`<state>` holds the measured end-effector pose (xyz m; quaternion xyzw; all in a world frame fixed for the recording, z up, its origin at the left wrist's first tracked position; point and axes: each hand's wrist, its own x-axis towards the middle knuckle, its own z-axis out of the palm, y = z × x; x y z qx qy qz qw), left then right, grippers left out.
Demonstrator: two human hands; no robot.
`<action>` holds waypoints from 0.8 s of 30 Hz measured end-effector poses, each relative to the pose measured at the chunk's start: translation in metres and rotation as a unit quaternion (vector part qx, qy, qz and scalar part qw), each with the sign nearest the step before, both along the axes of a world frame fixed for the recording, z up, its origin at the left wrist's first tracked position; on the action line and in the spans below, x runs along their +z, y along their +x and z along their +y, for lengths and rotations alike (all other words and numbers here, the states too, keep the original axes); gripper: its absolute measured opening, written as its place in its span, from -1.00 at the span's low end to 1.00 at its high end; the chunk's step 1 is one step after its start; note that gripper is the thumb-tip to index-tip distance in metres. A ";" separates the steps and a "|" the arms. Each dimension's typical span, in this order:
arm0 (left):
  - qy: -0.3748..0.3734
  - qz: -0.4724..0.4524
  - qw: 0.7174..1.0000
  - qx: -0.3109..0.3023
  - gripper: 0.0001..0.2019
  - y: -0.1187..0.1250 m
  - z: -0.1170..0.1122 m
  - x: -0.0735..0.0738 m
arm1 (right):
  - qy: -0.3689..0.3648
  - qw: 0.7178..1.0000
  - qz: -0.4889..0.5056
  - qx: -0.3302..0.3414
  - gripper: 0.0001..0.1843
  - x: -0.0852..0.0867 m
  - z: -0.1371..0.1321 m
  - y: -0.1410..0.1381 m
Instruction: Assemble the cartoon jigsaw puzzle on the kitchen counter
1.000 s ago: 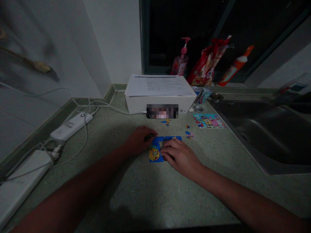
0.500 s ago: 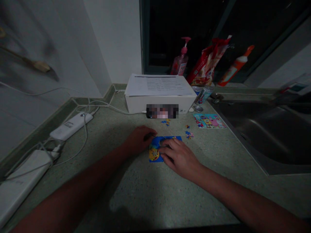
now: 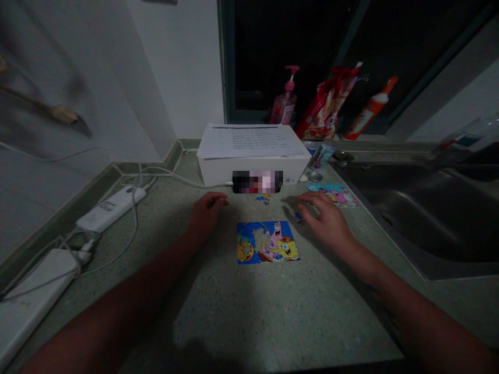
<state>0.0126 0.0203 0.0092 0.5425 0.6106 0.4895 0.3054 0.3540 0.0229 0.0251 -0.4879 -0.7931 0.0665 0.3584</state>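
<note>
A jigsaw puzzle (image 3: pixel 286 249) with cartoon figures on blue lies on the counter before me, a gap in its upper left-middle part. My left hand (image 3: pixel 206 213) hovers left of and beyond it, fingers curled and thumb against them; whatever they may hold is hidden. Over to the right, my right hand (image 3: pixel 325 218) is open, thumb apart from the fingers, above a few loose puzzle pieces (image 3: pixel 299 217) that it partly covers. Another small group of puzzle pieces (image 3: pixel 263 199) lies between the hands, close to the phone.
A phone (image 3: pixel 257 182) leans on a white box (image 3: pixel 214 169) with a printed sheet on top. A colourful picture card (image 3: pixel 341 195) lies beside a can (image 3: pixel 323 156) and the sink (image 3: pixel 390 208). Cables, a white adapter (image 3: pixel 111 208) and a power strip (image 3: pixel 35 280) occupy the left.
My right hand has lifted off the puzzle and moved right to the loose pieces, uncovering the picture. My left hand has drawn back left and away from the puzzle's edge.
</note>
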 end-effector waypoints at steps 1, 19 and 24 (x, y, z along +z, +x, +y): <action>0.002 -0.003 1.000 0.009 -0.83 -0.001 0.000 0.001 | 0.004 1.000 0.004 -0.019 -0.71 -0.002 0.007 0.008; 0.007 0.026 0.999 -0.019 -0.83 -0.001 0.001 -0.002 | -0.075 0.992 -0.067 0.077 -0.72 -0.012 0.013 -0.023; 0.003 0.027 0.999 -0.021 -0.83 -0.001 0.002 -0.003 | -0.085 0.986 -0.122 0.080 -0.70 -0.008 0.023 -0.048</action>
